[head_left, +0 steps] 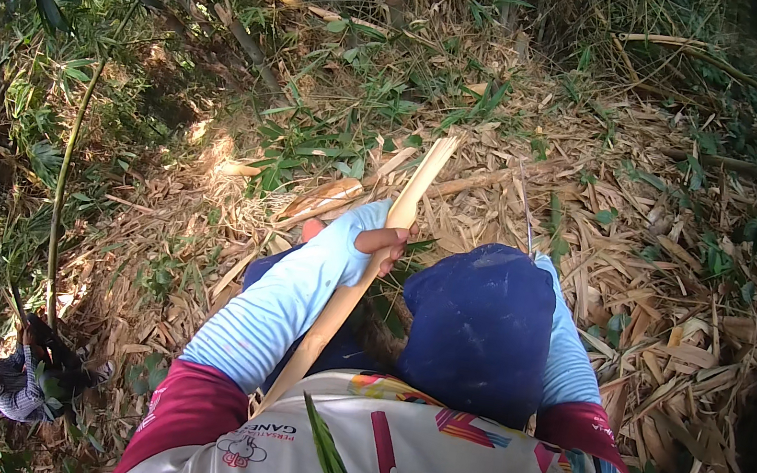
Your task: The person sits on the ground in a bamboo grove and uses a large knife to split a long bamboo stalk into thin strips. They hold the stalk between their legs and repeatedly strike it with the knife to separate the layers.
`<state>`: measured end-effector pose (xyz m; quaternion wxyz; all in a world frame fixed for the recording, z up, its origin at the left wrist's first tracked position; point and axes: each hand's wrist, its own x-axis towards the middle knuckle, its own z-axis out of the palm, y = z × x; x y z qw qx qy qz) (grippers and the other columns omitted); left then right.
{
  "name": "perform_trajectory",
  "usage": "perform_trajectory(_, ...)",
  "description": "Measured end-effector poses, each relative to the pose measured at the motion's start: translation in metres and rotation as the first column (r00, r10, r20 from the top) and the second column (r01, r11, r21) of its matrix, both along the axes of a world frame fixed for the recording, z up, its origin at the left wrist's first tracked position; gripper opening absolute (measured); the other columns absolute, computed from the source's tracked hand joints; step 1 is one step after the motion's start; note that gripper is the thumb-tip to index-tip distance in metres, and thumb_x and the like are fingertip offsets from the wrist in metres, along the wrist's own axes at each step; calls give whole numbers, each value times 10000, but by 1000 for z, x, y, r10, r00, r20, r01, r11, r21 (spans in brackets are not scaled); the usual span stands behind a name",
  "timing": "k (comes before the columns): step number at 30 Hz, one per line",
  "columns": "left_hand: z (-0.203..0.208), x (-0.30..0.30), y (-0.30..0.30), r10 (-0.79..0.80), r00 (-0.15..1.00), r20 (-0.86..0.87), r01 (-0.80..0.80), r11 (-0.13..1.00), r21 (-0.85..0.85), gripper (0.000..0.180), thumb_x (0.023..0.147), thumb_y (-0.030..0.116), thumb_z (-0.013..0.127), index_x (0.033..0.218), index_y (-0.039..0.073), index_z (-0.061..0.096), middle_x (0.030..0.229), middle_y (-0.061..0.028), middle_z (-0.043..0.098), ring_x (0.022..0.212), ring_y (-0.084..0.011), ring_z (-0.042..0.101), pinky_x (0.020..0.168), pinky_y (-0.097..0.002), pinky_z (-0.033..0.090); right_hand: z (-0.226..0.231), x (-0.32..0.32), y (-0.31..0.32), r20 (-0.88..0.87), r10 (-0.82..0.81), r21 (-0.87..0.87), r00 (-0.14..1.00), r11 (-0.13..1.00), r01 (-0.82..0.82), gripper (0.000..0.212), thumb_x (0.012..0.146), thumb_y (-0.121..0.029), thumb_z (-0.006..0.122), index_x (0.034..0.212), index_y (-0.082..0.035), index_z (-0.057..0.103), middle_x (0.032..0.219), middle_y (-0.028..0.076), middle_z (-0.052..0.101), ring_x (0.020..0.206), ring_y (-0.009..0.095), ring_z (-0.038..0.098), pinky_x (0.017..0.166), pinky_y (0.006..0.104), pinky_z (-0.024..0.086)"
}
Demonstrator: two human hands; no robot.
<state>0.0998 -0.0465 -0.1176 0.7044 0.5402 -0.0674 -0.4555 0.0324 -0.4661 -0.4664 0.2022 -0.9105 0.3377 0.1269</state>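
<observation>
My left hand [377, 236], in a light blue glove with bare fingertips, is closed round a long pale strip of split bamboo [327, 316]. The strip slants from my lap up past the hand, and its far end is frayed and splintered. Beside my raised right knee [481, 333] is my right hand [545, 268], gloved in the same blue. The knee hides most of its fingers. From that hand a thin knife blade [527, 209] points away from me, seen nearly edge-on. The blade and the strip are apart.
Dry bamboo leaves and shavings [673, 346] cover the ground. A cut bamboo piece [326, 198] lies just beyond my left hand. Leaning stems [251, 44] stand at the far left, near a thin upright pole [65, 183]. Another person [30, 376] sits at the lower left.
</observation>
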Motion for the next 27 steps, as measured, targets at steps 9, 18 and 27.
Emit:
perform_trajectory(9, 1, 4, 28, -48, 946, -319, 14, 994, -106, 436, 877, 312, 554, 1205, 25, 539, 798, -73, 531, 601, -208, 561, 568, -398, 549, 145, -28, 62, 483, -15, 177, 875, 981, -81, 154, 832, -159, 638, 933, -47, 603, 791, 149, 604, 733, 308, 584, 676, 418, 464)
perform_trajectory(18, 16, 10, -6, 19, 1000, -7, -17, 987, 157, 305, 918, 314, 532, 1093, 65, 555, 679, 0, 454, 484, -112, 411, 430, -270, 327, 322, 9, 117, 553, 365, -32, 749, 908, -418, 270, 776, -262, 754, 897, -56, 628, 792, 180, 629, 746, 366, 621, 666, 431, 484)
perform_trajectory(27, -21, 12, -53, -169, 797, 580, -116, 899, 422, 283, 910, 302, 548, 1064, 65, 563, 703, -26, 518, 604, -144, 509, 530, -291, 398, 351, 52, 143, -29, 721, 96, 693, 692, -716, 420, 685, -279, 785, 1075, -168, 678, 943, 126, 691, 876, 339, 663, 808, 383, 534)
